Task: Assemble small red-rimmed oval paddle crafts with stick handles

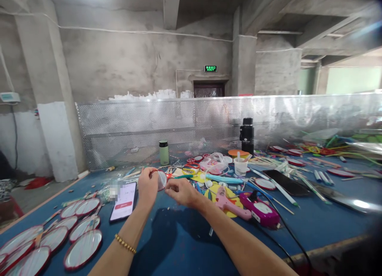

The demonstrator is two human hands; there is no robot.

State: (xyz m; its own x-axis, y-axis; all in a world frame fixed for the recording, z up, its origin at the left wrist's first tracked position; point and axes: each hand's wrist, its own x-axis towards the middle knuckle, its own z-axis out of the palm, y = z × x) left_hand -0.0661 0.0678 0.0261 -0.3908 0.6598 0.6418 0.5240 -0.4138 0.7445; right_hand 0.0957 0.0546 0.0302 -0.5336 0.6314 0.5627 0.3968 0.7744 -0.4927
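My left hand (148, 185) is closed on a small round pale disc (162, 181), held up above the blue table. Its fingers cover the disc's left part. Just right of the disc is my right hand (182, 191), fingers curled and thumb and forefinger pinched near its lower right edge. Whatever that pinch holds is too small to make out. A phone (123, 202) with a lit screen lies left of my left wrist. Several red-rimmed round discs (83, 249) with pale faces and sticks lie at the table's left. A pink glue gun (229, 204) rests by my right forearm.
A purple device (259, 209) with black cables sits at right. Behind stand a green bottle (164, 153), a white cup (240, 167) and a black flask (247, 137). A dark phone (286, 183) lies among sticks. A perforated metal screen (134, 128) borders the table (191, 244).
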